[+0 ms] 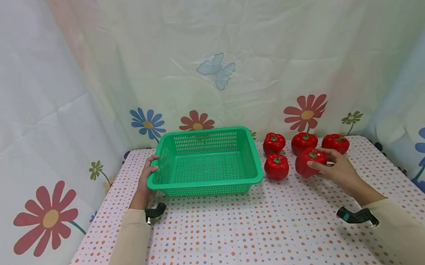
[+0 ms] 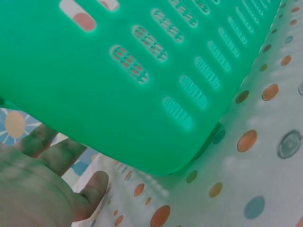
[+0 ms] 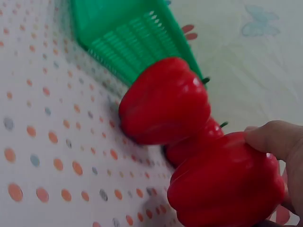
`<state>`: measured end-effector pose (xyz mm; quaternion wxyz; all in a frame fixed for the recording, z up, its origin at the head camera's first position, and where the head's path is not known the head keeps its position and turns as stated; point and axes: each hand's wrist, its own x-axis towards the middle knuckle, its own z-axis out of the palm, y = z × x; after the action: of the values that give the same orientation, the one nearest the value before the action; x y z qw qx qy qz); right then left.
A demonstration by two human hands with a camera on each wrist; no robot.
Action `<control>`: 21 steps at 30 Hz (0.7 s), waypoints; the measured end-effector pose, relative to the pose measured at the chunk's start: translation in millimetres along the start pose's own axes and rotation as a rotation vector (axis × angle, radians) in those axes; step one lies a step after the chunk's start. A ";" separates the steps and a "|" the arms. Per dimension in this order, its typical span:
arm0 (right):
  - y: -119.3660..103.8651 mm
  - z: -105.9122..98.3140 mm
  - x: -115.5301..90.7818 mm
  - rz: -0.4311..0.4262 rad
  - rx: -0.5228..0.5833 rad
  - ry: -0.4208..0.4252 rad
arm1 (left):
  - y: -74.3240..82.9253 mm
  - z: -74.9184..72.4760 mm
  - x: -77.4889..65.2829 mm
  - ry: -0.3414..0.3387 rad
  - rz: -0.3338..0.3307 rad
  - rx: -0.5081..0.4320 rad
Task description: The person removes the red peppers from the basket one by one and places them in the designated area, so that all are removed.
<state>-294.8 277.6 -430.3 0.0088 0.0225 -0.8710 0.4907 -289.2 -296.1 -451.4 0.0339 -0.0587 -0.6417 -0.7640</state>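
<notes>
A green plastic basket (image 1: 205, 184) with slotted walls stands on the table, and nothing lies inside it. My left hand (image 1: 147, 177) grips its left rim; in the left wrist view that hand (image 2: 38, 184) is beside the basket wall (image 2: 94, 94), its fingertips partly hidden. On the right, my right hand (image 1: 336, 166) holds a red bell pepper (image 1: 306, 163) between thumb and fingers. Seen from the right wrist, the thumb lies on top of this pepper (image 3: 222, 184). Two more red bell peppers, a front one (image 1: 276, 167) and a back one (image 1: 273, 143), sit between it and the basket.
Behind the held pepper are a red bell pepper (image 1: 304, 142) and another at the far right (image 1: 335, 143). A dotted cloth covers the table (image 1: 235, 234). Printed curtains (image 1: 205, 45) hang behind and at both sides.
</notes>
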 end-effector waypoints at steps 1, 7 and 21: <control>2.5 0.9 2.7 0.012 -0.013 -0.002 | -0.1 0.2 -0.5 -0.002 0.003 -0.004; 10.4 6.5 8.7 0.059 -0.104 0.020 | -1.0 0.8 -1.6 -0.017 0.007 0.008; 0.7 3.7 3.9 -0.011 -0.198 -0.001 | 4.4 1.1 -1.3 0.014 0.016 0.062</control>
<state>-298.7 274.7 -432.6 0.0132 0.0266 -0.9152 0.4019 -287.3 -295.8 -447.1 0.0462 -0.0573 -0.6645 -0.7437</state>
